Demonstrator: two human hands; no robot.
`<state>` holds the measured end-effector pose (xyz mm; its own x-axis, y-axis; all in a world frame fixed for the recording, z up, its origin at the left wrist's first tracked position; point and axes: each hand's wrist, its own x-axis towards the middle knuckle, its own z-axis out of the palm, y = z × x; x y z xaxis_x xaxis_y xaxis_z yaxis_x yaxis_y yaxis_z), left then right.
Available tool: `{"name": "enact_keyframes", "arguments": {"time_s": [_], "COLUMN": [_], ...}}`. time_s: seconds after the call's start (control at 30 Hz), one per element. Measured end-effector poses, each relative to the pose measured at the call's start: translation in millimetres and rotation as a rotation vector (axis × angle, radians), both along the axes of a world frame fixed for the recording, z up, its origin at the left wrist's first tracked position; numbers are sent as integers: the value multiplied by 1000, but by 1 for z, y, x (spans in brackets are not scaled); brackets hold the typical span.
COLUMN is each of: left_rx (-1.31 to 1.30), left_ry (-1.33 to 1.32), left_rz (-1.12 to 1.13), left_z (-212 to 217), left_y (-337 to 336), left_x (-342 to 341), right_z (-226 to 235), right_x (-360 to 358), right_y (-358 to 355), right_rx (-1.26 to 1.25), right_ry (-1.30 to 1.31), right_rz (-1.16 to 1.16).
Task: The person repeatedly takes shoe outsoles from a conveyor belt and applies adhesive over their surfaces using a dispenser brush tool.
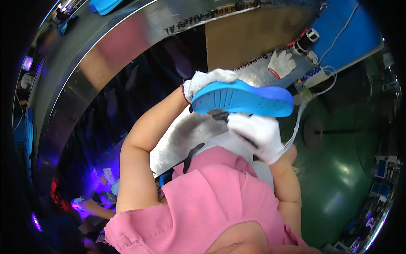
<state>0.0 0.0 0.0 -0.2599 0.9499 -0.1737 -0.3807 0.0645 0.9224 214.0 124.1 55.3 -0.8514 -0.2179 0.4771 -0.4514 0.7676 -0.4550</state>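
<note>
A bright blue shoe sole (245, 99) is held up in front of me, its grooved underside facing the camera. My left hand (207, 80), in a white knit glove, grips the sole's left end from behind. My right hand (258, 133), also in a white glove, sits just under the sole and holds a dark tool (220, 115) whose tip touches the sole's lower edge. A pale hose (298, 122) runs from the right hand's side up toward the bench.
A long shiny metal conveyor frame (105, 51) curves across the upper left, with more blue soles (103, 5) on it. A spare white glove (281, 63) lies on the metal bench beside a brown board (253, 34). A green floor (338, 178) lies to the right.
</note>
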Motion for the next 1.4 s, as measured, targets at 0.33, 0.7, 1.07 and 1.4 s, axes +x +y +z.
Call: {"name": "enact_keyframes", "arguments": {"time_s": [0.33, 0.7, 1.07, 1.4], "left_rx": [45, -28, 483, 1026], "left_ry": [71, -320, -839, -304], "left_rz": [27, -136, 204, 243], "left_z": [-8, 42, 30, 163], "left_y": [-9, -26, -11, -136], "left_x": [-21, -1, 77, 18], "right_z": [22, 32, 4, -5], "right_x": [5, 16, -15, -4], "right_y": [-2, 17, -29, -18], "right_rx": [127, 115, 60, -880], "right_ry": [29, 138, 554, 440], "right_rz": [-87, -172, -212, -99]}}
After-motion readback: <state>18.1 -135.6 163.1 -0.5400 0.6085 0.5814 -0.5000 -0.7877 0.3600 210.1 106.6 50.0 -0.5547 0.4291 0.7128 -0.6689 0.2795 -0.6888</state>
